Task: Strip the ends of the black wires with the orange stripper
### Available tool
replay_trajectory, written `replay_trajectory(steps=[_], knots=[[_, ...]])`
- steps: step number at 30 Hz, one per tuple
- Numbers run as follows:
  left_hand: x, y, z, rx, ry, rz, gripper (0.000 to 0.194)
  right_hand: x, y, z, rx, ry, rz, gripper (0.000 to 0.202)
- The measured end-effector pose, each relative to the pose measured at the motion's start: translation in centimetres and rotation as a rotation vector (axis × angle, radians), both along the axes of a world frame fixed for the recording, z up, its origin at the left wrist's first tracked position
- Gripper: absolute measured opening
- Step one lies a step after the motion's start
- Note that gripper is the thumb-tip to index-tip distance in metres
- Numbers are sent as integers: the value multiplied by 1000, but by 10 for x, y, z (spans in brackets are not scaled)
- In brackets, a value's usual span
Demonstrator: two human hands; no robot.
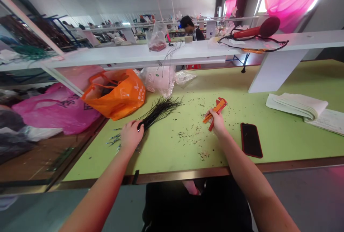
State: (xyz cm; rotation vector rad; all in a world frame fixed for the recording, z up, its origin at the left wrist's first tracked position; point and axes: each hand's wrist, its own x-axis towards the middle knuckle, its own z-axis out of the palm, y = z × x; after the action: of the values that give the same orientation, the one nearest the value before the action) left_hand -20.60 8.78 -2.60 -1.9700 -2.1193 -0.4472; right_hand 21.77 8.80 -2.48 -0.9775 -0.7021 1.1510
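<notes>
A bundle of thin black cords [160,110] lies on the green tabletop [166,160], its loose ends fanned toward the back. My left hand [131,134] is closed round the bundle near its front end, where short tips stick out to the left. My right hand [217,120] grips an orange-and-red hand tool [219,107], which points up and away over the table. Between the two hands, small dark clippings [188,135] are scattered on the green surface.
A phone [251,140] lies right of my right forearm, with folded papers [298,106] beyond it. An orange bag [120,95] and a pink bag [59,108] stand at the left. Across the back runs a white shelf [123,53] holding a red microphone [249,32]. Farther off sits a person [198,34].
</notes>
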Motion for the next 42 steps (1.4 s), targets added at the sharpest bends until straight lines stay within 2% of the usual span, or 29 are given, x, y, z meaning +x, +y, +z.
replay_trajectory(steps=[3, 7, 10, 12, 15, 20, 26, 32, 37, 42], knots=[[18, 11, 4, -22, 26, -134, 49, -4, -2, 1, -13, -38, 22, 37], [60, 27, 7, -136, 127, -305, 43, -13, -8, 4, -13, -97, 63, 38], [88, 39, 7, -186, 167, -292, 46, -19, -13, 7, -10, -151, 86, 37], [98, 48, 6, -201, 159, -258, 46, -20, -16, 9, -8, -189, 98, 35], [100, 60, 4, -223, 128, -228, 44, -21, -20, 11, -5, -229, 111, 31], [90, 71, 2, -209, 22, -135, 44, -21, -22, 15, -12, -245, 109, 30], [75, 76, 5, -175, -111, 2, 45, -23, -23, 18, -15, -234, 96, 32], [66, 88, 8, -147, -145, 71, 42, -23, -23, 18, -39, -257, 107, 32], [68, 93, 10, -95, -108, 21, 46, -23, -23, 16, -42, -276, 102, 29], [84, 95, 8, -84, -36, -206, 48, -24, -24, 16, -37, -295, 122, 31]])
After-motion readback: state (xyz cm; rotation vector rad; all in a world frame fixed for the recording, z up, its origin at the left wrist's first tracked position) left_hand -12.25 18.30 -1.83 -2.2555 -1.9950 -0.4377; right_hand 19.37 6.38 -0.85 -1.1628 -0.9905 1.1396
